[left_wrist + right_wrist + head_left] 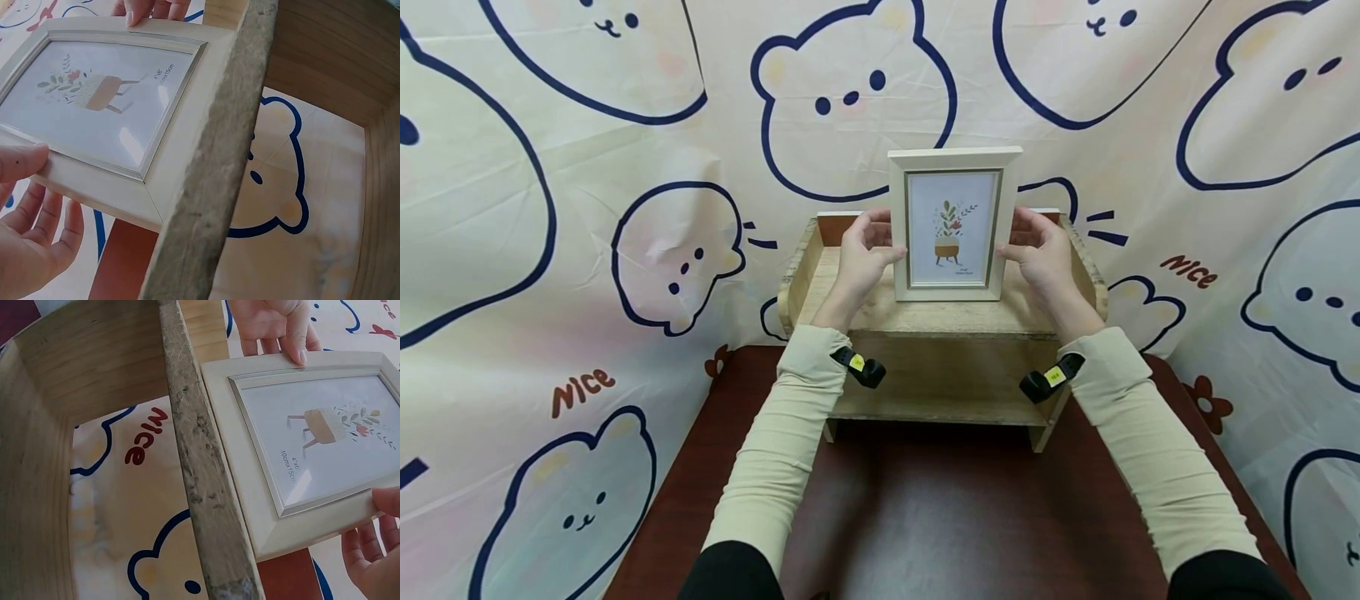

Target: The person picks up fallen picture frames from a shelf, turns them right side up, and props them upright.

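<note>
A cream picture frame (950, 294) with a potted-plant print stands nearly upright over the top board of a small wooden shelf (925, 321). My left hand (867, 260) pinches its left edge, thumb on the front and fingers behind. On the opposite edge my right hand (1039, 250) grips the same way. In the left wrist view the picture frame (187, 134) appears beyond the board's rough front edge, with the left thumb on its border. The right wrist view shows the picture frame (262, 531) close to that edge; whether its base touches the board I cannot tell.
The shelf has raised side panels (795, 279) and a lower board (940, 379). It stands on a dark red-brown table (940, 508). Behind and around hangs a pale cloth (647, 150) printed with cartoon bears. Black wrist cameras (869, 372) sit on both sleeves.
</note>
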A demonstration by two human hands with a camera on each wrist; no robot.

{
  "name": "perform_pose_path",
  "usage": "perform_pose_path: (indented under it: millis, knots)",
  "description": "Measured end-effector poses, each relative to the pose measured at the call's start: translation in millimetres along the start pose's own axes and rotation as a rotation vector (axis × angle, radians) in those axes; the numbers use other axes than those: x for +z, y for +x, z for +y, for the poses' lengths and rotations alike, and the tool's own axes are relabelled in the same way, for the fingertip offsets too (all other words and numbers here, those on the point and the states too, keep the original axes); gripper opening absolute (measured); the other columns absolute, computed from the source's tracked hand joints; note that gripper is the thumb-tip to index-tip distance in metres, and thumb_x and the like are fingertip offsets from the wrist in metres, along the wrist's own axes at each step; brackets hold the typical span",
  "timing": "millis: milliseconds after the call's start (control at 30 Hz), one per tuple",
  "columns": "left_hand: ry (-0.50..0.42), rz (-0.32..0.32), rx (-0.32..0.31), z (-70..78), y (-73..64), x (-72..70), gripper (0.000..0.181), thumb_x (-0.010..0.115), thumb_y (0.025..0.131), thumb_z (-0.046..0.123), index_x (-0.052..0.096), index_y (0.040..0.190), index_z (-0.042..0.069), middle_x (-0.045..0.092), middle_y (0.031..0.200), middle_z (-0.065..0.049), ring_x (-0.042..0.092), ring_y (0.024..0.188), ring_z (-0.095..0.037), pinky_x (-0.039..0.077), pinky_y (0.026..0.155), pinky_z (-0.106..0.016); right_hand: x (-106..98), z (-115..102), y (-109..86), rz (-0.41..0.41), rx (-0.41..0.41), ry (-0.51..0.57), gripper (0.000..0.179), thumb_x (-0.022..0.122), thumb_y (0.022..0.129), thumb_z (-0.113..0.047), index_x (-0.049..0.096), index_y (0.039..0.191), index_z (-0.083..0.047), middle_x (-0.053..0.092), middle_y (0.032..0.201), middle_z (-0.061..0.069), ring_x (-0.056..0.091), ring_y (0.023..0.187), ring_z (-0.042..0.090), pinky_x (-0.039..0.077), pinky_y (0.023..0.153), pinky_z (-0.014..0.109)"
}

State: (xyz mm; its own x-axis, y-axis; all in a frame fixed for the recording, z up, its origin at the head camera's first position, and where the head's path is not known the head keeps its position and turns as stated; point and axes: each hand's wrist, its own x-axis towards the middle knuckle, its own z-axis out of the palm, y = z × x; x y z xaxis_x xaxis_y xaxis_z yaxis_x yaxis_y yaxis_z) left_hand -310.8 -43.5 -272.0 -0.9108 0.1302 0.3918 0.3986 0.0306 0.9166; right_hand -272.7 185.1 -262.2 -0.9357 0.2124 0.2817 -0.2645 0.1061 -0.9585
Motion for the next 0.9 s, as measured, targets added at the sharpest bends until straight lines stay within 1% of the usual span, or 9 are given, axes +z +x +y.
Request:
perform_pose_path:
  millis: [133, 300, 400, 567, 767, 900]
  knots:
    - [0.005, -0.001, 0.015, -0.9, 0.2, -0.8, 0.043, 0.063, 0.078, -0.009, 0.052, 0.118, 0.003, 0.059, 0.098, -0.009, 0.053, 0.087, -0.017, 0.045, 0.078, -0.027, -0.3, 0.0, 0.0, 0.004, 0.01, -0.003, 0.056, 0.06, 0.079, 0.013, 0.046, 0.131, -0.002, 0.053, 0.109, 0.005, 0.05, 0.097, 0.013, 0.043, 0.087, 0.027]
    - [0.004, 0.001, 0.031, -2.2, 0.5, -1.3, 0.039, 0.064, 0.078, -0.009, 0.053, 0.113, 0.003, 0.059, 0.095, -0.009, 0.054, 0.086, -0.018, 0.045, 0.078, -0.028, 0.0, 0.2, -0.8, 0.014, 0.004, 0.024, 0.052, 0.059, 0.079, 0.014, 0.049, 0.128, -0.001, 0.055, 0.106, 0.004, 0.05, 0.095, 0.013, 0.043, 0.083, 0.025]
    - [-0.002, 0.001, 0.03, -2.4, 0.2, -1.6, 0.039, 0.064, 0.077, -0.009, 0.054, 0.113, 0.002, 0.06, 0.094, -0.008, 0.054, 0.085, -0.018, 0.045, 0.078, -0.028, 0.1, 1.1, -0.7, 0.013, 0.005, 0.031, 0.052, 0.059, 0.079, 0.013, 0.049, 0.128, -0.001, 0.055, 0.107, 0.004, 0.05, 0.096, 0.013, 0.044, 0.083, 0.025]
    - [-0.013, -0.001, 0.02, -2.2, -0.6, -1.8, 0.04, 0.065, 0.077, -0.01, 0.054, 0.113, 0.002, 0.06, 0.094, -0.008, 0.054, 0.085, -0.017, 0.045, 0.077, -0.027, -0.9, 1.7, -1.0, 0.008, 0.014, 0.042, 0.054, 0.059, 0.08, 0.012, 0.046, 0.131, -0.001, 0.053, 0.112, 0.007, 0.049, 0.098, 0.014, 0.043, 0.087, 0.027]
    - [-0.011, -0.004, 0.035, -1.6, -2.3, -1.8, 0.038, 0.065, 0.076, -0.01, 0.054, 0.11, 0.001, 0.06, 0.094, -0.01, 0.055, 0.085, -0.019, 0.044, 0.077, -0.028, -0.9, 2.8, -0.9, 0.0, -0.023, 0.029, 0.055, 0.057, 0.08, 0.014, 0.043, 0.132, 0.001, 0.052, 0.116, 0.012, 0.05, 0.099, 0.015, 0.044, 0.085, 0.024]
    - [-0.009, -0.006, 0.034, -0.9, -4.4, -1.8, 0.036, 0.065, 0.076, -0.009, 0.054, 0.109, 0.001, 0.06, 0.094, -0.01, 0.055, 0.086, -0.019, 0.045, 0.077, -0.029, -0.1, 2.9, -0.6, -0.003, -0.034, 0.009, 0.054, 0.056, 0.081, 0.013, 0.043, 0.132, 0.002, 0.051, 0.119, 0.015, 0.05, 0.101, 0.017, 0.044, 0.086, 0.025]
